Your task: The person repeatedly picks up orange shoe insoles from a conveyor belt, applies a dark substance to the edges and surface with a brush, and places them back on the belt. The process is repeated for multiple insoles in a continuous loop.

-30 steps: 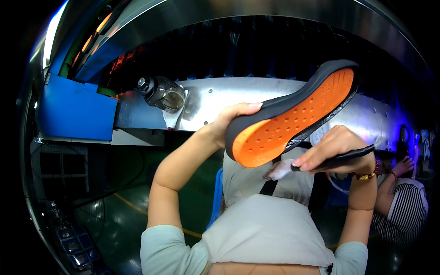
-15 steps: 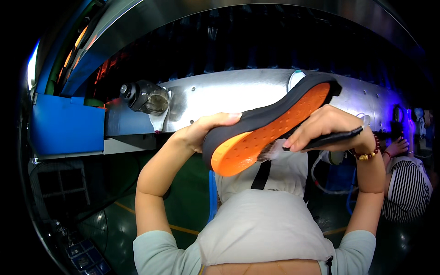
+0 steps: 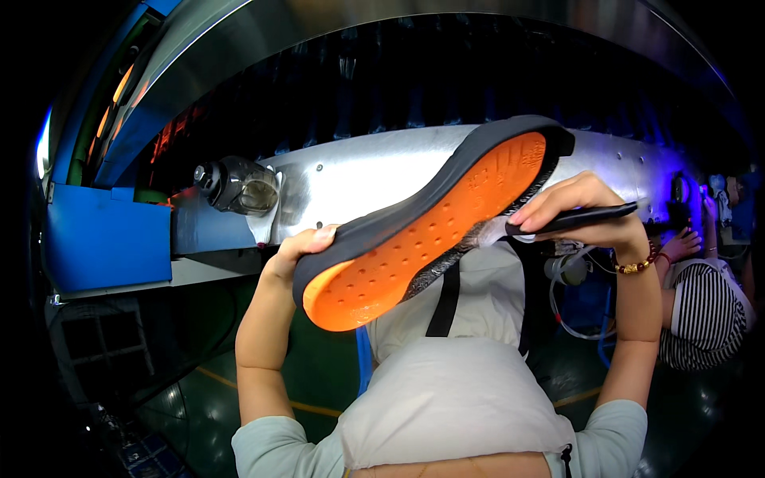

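Note:
My left hand (image 3: 299, 248) grips a shoe sole (image 3: 426, 244) at its lower left end, thumb on the dark outer wall. The sole has a black rim and an orange inner face with rows of small dimples. It is held tilted, its other end raised to the upper right. In my right hand (image 3: 580, 209) is a brush (image 3: 570, 219) with a black handle. Its pale bristles touch the sole's near edge, around the middle. Wet-looking shine shows on the orange face near the left end. The fingers under the sole are hidden.
A metal ledge (image 3: 358, 171) runs behind the sole. On its left stands a dark translucent bottle (image 3: 243, 185) beside a white cloth (image 3: 265, 223). A blue box-like housing (image 3: 107, 239) is at far left. At right, a person in stripes (image 3: 701, 315) sits nearby, next to a cup (image 3: 570, 269).
The sole has shifted left and turned its orange face more toward me. The brush has moved from near the left end up along the near edge to the middle.

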`<state>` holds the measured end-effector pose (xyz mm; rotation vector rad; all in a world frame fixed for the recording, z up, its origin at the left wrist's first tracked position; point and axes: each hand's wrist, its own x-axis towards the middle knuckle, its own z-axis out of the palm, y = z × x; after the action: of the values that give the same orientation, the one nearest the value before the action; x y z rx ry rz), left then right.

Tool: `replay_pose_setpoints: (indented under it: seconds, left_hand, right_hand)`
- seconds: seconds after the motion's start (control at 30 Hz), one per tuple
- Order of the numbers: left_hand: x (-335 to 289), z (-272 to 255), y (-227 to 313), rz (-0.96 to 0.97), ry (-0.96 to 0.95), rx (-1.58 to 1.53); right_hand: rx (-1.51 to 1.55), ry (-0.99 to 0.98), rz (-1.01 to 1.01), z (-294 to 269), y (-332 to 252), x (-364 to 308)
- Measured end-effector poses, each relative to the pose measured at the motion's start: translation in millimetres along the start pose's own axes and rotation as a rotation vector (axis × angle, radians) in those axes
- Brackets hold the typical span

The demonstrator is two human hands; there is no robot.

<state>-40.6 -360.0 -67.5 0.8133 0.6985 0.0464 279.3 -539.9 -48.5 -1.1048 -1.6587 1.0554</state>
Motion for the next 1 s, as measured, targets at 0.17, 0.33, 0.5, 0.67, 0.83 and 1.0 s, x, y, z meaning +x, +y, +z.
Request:
replay_pose_setpoints:
  seconds: [0.17,0.33,0.5,0.67,0.83,1.0]
  left_hand:
    - [0.1,-10.0,-8.5,0.103,-0.086,-0.167]
    - [42.8,7.9,-45.0,0.071,-0.501,-0.703]
    - [51.8,-6.6,-62.9,0.163,-0.548,-0.708]
    - [-2.0,-20.6,-47.3,0.498,-0.54,-0.632]
    - [-23.9,-13.6,103.2,0.872,-0.542,-0.346]
    - [-5.2,-81.0,270.9,1.29,-0.305,-1.042]
  right_hand:
    - [-0.055,-0.042,0.057,-7.2,-11.7,6.4]
    - [0.127,0.154,0.059,35.9,-0.6,32.2]
    - [-0.031,0.876,0.13,16.8,50.0,31.1]
    - [0.351,0.69,-0.267,43.4,26.4,6.7]
    - [0.629,0.869,-0.25,34.1,41.6,6.1]
    - [0.788,0.834,-0.123,51.9,51.8,18.8]
